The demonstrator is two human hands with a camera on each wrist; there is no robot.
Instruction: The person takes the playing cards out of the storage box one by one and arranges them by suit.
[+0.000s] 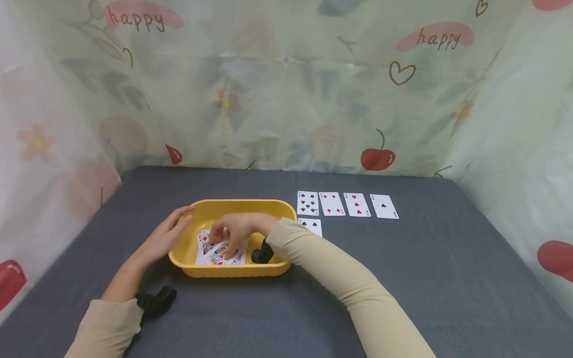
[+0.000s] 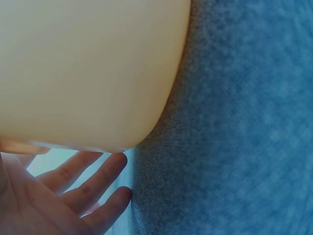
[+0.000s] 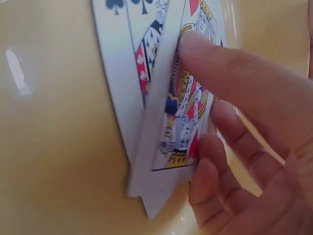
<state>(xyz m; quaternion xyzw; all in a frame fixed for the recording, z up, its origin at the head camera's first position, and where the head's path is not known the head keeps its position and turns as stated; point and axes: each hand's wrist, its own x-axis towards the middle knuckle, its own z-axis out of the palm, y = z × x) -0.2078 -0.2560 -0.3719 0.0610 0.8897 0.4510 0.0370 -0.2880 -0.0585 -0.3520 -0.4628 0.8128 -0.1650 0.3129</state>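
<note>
A yellow plastic tub [image 1: 237, 271] holds a loose pile of face-up playing cards [image 1: 202, 248]. My right hand [image 1: 237, 229] reaches down into it. In the right wrist view, the thumb lies on a red-suited face card [image 3: 183, 122] while the curled fingers meet its edge, pinching it above the other cards. Clubs show on the cards [image 3: 117, 73] beneath. At the tub's left end rests my left hand [image 1: 166, 236], thumb near the rim. Spread fingers [image 2: 100, 183] touch the outer wall [image 2: 93, 78] in the left wrist view.
Right of the tub, several face-up cards form a row: a seven of spades [image 1: 308, 203], a diamond card [image 1: 332, 204], a heart card [image 1: 357, 205] and a club card [image 1: 384, 206]. A spade card [image 1: 311, 226] lies below the first, partly hidden by my sleeve. Patterned curtains [image 1: 286, 99] surround the dark table.
</note>
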